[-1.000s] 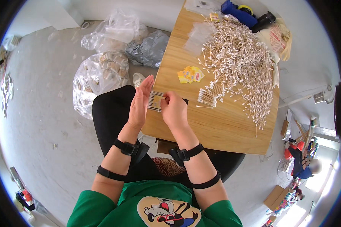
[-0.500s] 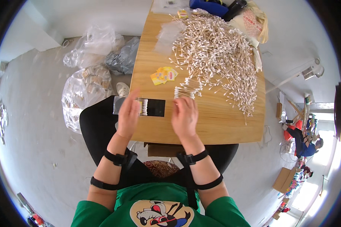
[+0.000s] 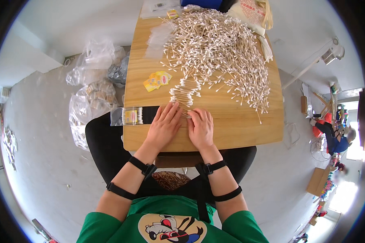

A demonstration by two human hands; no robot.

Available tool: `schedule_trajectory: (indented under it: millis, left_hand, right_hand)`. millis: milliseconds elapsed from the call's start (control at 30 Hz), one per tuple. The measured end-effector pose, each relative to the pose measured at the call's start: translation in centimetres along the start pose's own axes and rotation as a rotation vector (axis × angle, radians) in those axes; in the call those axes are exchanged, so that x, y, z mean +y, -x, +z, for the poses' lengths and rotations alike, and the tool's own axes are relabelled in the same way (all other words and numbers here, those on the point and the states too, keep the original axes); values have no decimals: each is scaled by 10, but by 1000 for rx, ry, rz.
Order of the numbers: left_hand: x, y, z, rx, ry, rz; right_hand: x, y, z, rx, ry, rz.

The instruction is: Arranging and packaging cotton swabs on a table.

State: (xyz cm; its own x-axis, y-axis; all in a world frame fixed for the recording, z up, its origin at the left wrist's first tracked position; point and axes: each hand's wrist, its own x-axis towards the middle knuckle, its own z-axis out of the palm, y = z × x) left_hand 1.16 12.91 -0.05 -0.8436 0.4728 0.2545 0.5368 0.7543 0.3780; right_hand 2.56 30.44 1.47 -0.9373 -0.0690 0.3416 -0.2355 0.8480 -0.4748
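Note:
A big heap of wooden-stemmed cotton swabs (image 3: pixel 221 48) covers the far half of a wooden table (image 3: pixel 239 125). A neater small bunch of swabs (image 3: pixel 184 91) lies just beyond my fingers. My left hand (image 3: pixel 163 126) rests flat on the table, fingers apart, its tips at that bunch. My right hand (image 3: pixel 200 128) lies palm down beside it, fingers together over a few swabs. A filled clear packet of swabs on a black strip (image 3: pixel 136 115) lies at the table's left edge, left of my left hand. Small yellow labels (image 3: pixel 157 79) sit further back.
Clear plastic bags with packed goods (image 3: pixel 93 97) lie on the grey floor left of the table. Empty clear sleeves (image 3: pixel 158 38) and a blue object (image 3: pixel 202 3) sit at the table's far end. Another person (image 3: pixel 336 137) is at the far right.
My hands have laid the swab packet down at the table's left edge and moved right. Both hands now rest flat on the table by the small bunch.

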Motion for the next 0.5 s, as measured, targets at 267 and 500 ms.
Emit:
schedule_trajectory:
  millis: [267, 500]
  left_hand:
    - [3, 12, -13, 55, 166, -89]
    - [2, 10, -12, 149, 185, -102]
  right_hand:
    - [2, 2, -3, 72, -133, -21]
    - [1, -1, -1, 92, -131, -1]
